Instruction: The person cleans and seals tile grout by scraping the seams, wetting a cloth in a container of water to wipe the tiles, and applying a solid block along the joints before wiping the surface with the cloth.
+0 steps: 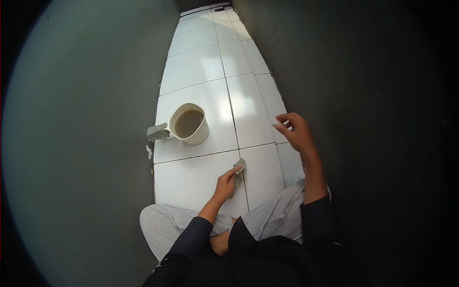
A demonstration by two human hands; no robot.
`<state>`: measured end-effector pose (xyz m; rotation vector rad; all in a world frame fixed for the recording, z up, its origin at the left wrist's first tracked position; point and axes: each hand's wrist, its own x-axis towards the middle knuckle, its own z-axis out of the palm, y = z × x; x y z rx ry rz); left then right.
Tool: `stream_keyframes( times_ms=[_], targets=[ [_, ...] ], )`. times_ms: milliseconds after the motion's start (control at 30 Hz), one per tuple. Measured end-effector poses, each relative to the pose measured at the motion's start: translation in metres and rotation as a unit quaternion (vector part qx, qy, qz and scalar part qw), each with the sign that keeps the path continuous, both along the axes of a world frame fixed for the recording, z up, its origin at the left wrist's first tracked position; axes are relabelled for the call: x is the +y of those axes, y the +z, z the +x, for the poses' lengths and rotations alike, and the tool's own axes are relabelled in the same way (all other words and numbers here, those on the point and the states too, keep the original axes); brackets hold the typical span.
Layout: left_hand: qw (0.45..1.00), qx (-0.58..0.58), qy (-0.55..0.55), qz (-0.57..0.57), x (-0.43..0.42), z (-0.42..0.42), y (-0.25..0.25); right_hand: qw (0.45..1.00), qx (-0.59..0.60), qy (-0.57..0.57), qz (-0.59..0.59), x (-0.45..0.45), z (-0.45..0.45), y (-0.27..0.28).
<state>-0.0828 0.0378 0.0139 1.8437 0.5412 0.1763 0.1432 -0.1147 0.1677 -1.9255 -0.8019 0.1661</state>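
Note:
My left hand [225, 184] pinches a grey-green cloth [240, 165] just above the white floor tiles, in front of my crossed legs. Out to the right, near the wall, my right hand [297, 131] is raised with its fingertips together on a small whitish piece [277, 125], too small to name. A white mug-like container [196, 137] of cloudy brownish liquid stands upright on the tiles, ahead and to the left. Beside it, a folded grey-green cloth [158, 132] is at the container's handle.
White floor tiles [193, 62] run ahead between a grey wall [95, 110] on the left and a dark wall [368, 119] on the right. White flakes [149, 152] lie at the left wall's base. My legs in grey trousers [160, 222] border the near tiles.

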Motion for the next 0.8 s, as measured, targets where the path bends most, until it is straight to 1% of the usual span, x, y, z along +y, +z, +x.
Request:
stream_keyframes(
  times_ms=[67,100,167,200,233,267,300,333,367,400,433,500,567,633,800],
  targets=[
    [0.984,-0.102,0.131,-0.063,0.006,0.008,0.0,1.0,0.005,-0.016,0.008,-0.003,0.002,-0.001],
    [0.974,-0.089,0.181,-0.105,0.007,0.014,0.017,1.0,0.003,-0.013,0.011,-0.002,0.001,0.0],
    [0.973,-0.154,0.169,-0.012,0.015,0.029,0.02,1.0,0.001,-0.013,0.011,-0.001,0.0,0.002],
    [0.974,-0.153,0.167,-0.014,0.017,0.037,0.019,1.0,-0.007,-0.007,-0.001,-0.001,-0.001,0.004],
    [0.98,-0.129,0.126,0.082,0.019,0.045,0.018,1.0,-0.015,-0.002,-0.013,-0.001,-0.002,0.006],
    [0.975,-0.103,0.082,0.176,0.02,0.05,0.012,1.0,-0.013,-0.003,-0.016,-0.001,-0.003,0.009],
    [0.976,-0.101,0.081,0.173,0.021,0.055,-0.004,1.0,-0.021,-0.003,-0.014,-0.001,-0.003,0.012],
    [0.962,-0.087,0.034,0.257,0.022,0.061,-0.021,0.999,-0.029,-0.003,-0.013,-0.003,-0.003,0.015],
    [0.938,-0.074,-0.014,0.338,0.021,0.067,-0.027,0.999,-0.027,-0.005,-0.017,-0.005,-0.001,0.017],
    [0.929,-0.066,-0.013,0.363,0.016,0.073,-0.034,0.999,-0.034,-0.012,-0.004,-0.008,0.0,0.019],
    [0.932,-0.063,-0.015,0.358,0.012,0.078,-0.041,0.999,-0.041,-0.018,0.008,-0.01,0.002,0.021],
    [0.932,-0.097,-0.087,0.337,0.002,0.085,-0.039,0.999,-0.036,-0.032,0.0,-0.013,0.002,0.029],
    [0.932,-0.104,-0.097,0.335,-0.006,0.095,-0.039,0.998,-0.036,-0.047,-0.002,-0.013,0.006,0.031],
    [0.933,-0.107,-0.139,0.313,-0.011,0.103,-0.039,0.998,-0.03,-0.056,0.013,-0.015,0.01,0.029],
    [0.935,-0.112,-0.162,0.296,-0.024,0.123,-0.041,0.998,-0.025,-0.062,0.006,-0.016,0.009,0.032]
  ],
)
